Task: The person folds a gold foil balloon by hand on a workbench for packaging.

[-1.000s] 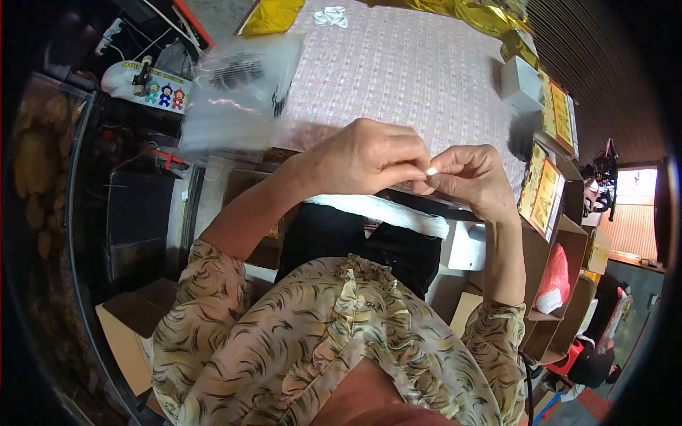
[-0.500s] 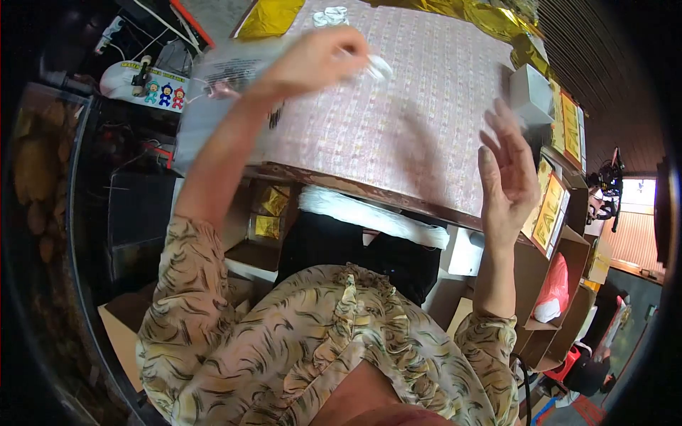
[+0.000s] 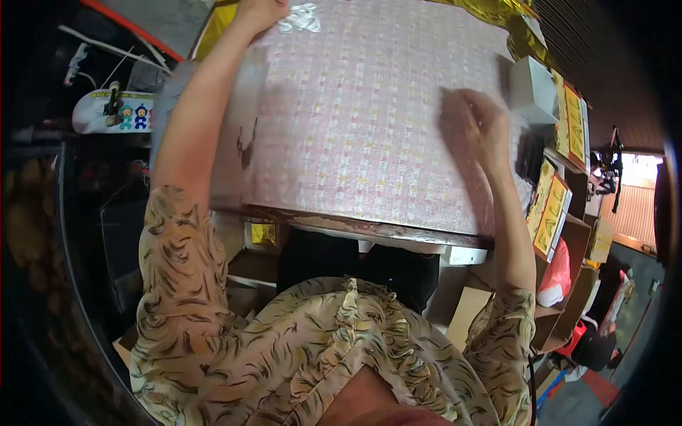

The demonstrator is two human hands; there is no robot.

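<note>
At the top left edge of the view is my left hand (image 3: 264, 11), partly cut off by the frame. Its curled fingers touch a small looped bundle of white cord (image 3: 301, 19) lying on the table's far left. My right hand (image 3: 486, 122) hovers over the right part of the patterned pink-and-white tablecloth (image 3: 355, 121). Its fingers are drawn in towards the thumb and a bit blurred; I see nothing in them.
A white box (image 3: 533, 89) stands at the table's right edge, beside boxes with yellow lettered panels (image 3: 550, 213). Gold foil (image 3: 497, 14) lies along the far edge. A skateboard deck (image 3: 106, 112) is off to the left, and a wooden table edge (image 3: 355, 226) runs before my lap.
My left hand has carried a white bundle away to the far left. My right hand, open before, has moved inward and its fingers have curled. The camera has leaned forward, hiding the white hank at my lap.
</note>
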